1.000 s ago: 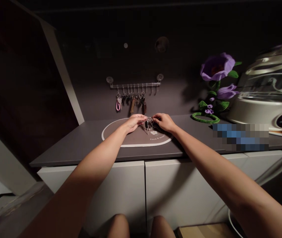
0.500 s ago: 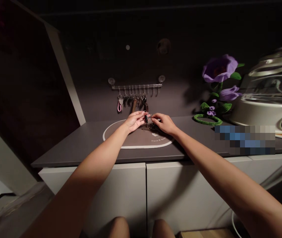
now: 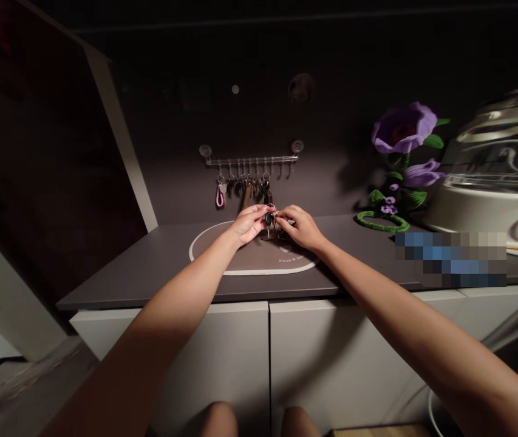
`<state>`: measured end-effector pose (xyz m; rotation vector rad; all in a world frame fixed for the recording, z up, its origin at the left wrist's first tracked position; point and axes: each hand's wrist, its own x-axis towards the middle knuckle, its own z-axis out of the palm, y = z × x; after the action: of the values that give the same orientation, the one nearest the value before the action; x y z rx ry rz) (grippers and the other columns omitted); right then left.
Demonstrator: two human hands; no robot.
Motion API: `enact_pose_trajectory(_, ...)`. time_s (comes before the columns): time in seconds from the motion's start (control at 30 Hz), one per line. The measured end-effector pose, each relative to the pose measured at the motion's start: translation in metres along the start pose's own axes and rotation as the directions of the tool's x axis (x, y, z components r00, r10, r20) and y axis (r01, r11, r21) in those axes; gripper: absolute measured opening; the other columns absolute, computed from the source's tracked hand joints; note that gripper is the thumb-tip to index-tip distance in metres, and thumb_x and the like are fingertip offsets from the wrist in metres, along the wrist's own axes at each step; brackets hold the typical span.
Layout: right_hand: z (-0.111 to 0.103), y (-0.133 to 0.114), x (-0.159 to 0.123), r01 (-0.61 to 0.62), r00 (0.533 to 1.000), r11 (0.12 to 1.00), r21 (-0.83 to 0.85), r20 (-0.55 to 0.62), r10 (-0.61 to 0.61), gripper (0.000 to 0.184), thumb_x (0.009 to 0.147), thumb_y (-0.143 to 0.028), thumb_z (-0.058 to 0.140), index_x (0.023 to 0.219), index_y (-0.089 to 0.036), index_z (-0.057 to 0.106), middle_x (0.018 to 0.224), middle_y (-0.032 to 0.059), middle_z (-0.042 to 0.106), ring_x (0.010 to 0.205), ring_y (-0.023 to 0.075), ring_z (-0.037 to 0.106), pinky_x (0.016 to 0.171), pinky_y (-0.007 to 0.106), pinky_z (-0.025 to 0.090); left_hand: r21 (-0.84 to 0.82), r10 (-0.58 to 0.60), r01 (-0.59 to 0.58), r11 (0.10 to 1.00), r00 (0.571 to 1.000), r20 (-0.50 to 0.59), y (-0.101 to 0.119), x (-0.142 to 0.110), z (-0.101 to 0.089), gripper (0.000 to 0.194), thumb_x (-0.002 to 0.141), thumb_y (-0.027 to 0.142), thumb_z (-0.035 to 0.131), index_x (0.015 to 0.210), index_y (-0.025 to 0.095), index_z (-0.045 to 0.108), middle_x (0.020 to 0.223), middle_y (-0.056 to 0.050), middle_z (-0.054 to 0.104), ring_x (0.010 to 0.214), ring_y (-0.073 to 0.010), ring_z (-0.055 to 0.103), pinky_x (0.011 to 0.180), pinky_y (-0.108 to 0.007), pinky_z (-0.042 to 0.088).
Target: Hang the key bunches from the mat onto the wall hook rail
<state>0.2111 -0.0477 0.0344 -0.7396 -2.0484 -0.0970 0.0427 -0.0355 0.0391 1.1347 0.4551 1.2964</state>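
Observation:
My left hand (image 3: 250, 225) is closed, pinching a ring with a bunch of keys (image 3: 268, 220) that has a black-headed key among them. The keys dangle over an oval brown mat (image 3: 217, 252) with a white border. From the other side my right hand (image 3: 303, 229) closes its thumb and forefinger on the same keys. Just behind the hands, a clear hook rail (image 3: 254, 160) is fixed to the dark wall. Several key bunches (image 3: 238, 185) hang from it, one with a pink strap (image 3: 220, 195). Hooks at its right end carry nothing.
A dark countertop (image 3: 122, 267) tops white cabinets (image 3: 222, 352). To the right stand purple artificial flowers (image 3: 404, 128) with a green ring base (image 3: 379, 226), a blurred-out blue item (image 3: 450, 255) and a cream appliance with a clear upper part (image 3: 472, 209).
The keys have been raised slightly and turned between my fingers. My right fingers, a little apart from the keys half a second ago, have come back against them.

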Motion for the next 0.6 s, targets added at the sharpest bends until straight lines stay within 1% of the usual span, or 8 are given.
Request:
enact_pose_trajectory(0.13, -0.001, 0.002, 0.000, -0.032, 0.999, 0.999, 0.029, -0.031, 0.033, 0.024, 0.084, -0.035, 0.047, 0.084, -0.018, 0.063, 0.084, 0.0065, 0.060, 0.080, 0.0155, 0.054, 0.074, 0.028, 0.041, -0.027, 0.009, -0.009, 1.000, 1.000, 0.017, 0.000, 0.001, -0.002, 0.008, 0.080, 0.008, 0.051, 0.078, 0.008, 0.058, 0.084, -0.008, 0.065, 0.081, -0.0141, 0.062, 0.079, -0.030, 0.049)
enact_pose_trajectory(0.2, -0.001, 0.004, 0.001, -0.069, 0.996, 0.996, 0.054, -0.047, 0.071, 0.026, 0.083, -0.038, 0.047, 0.082, -0.018, 0.063, 0.083, 0.0063, 0.060, 0.079, 0.0154, 0.053, 0.073, 0.028, 0.042, -0.027, 0.010, -0.010, 1.000, 1.000, 0.001, -0.001, 0.001, -0.001, 0.006, 0.079, 0.008, 0.052, 0.077, 0.008, 0.058, 0.083, -0.008, 0.064, 0.081, -0.0145, 0.062, 0.079, -0.031, 0.049)
enact_pose_trajectory(0.33, 0.001, 0.009, 0.002, -0.138, 0.987, 0.982, 0.129, -0.066, 0.147, 0.027, 0.081, -0.042, 0.049, 0.082, -0.018, 0.062, 0.083, 0.0059, 0.060, 0.079, 0.0154, 0.054, 0.072, 0.027, 0.042, 0.020, -0.013, 0.015, 1.000, 0.998, -0.068, -0.004, 0.000, 0.000, 0.003, 0.076, 0.009, 0.056, 0.073, 0.010, 0.057, 0.076, -0.005, 0.063, 0.072, -0.0107, 0.060, 0.079, -0.031, 0.047)
enact_pose_trajectory(0.4, 0.002, 0.010, 0.003, -0.178, 0.978, 0.967, 0.183, -0.077, 0.195, 0.027, 0.080, -0.042, 0.050, 0.082, -0.018, 0.061, 0.083, 0.0054, 0.061, 0.078, 0.0152, 0.054, 0.072, 0.027, 0.042, 0.063, -0.036, 0.041, 0.997, 0.996, -0.084, -0.007, 0.000, 0.001, 0.004, 0.075, 0.012, 0.060, 0.073, 0.010, 0.057, 0.073, -0.003, 0.062, 0.068, -0.0086, 0.057, 0.077, -0.030, 0.046)
enact_pose_trajectory(0.5, 0.004, 0.012, 0.005, -0.243, 0.959, 0.920, 0.309, -0.067, 0.275, 0.027, 0.078, -0.043, 0.052, 0.082, -0.017, 0.059, 0.080, 0.0039, 0.061, 0.073, 0.0142, 0.054, 0.070, 0.027, 0.042, 0.123, -0.049, 0.057, 0.991, 0.996, -0.069, -0.013, 0.000, 0.001, 0.010, 0.070, 0.017, 0.066, 0.072, 0.012, 0.057, 0.067, 0.001, 0.059, 0.063, -0.0065, 0.053, 0.072, -0.026, 0.045)
enact_pose_trajectory(0.6, 0.006, 0.013, 0.008, -0.288, 0.941, 0.840, 0.459, -0.025, 0.337, 0.028, 0.076, -0.045, 0.054, 0.081, -0.017, 0.057, 0.077, 0.0023, 0.060, 0.071, 0.0134, 0.054, 0.071, 0.027, 0.043, 0.164, -0.031, 0.036, 0.986, 0.999, -0.034, -0.017, 0.000, 0.000, 0.020, 0.063, 0.024, 0.072, 0.072, 0.013, 0.058, 0.069, 0.001, 0.060, 0.064, -0.0068, 0.054, 0.072, -0.026, 0.044)
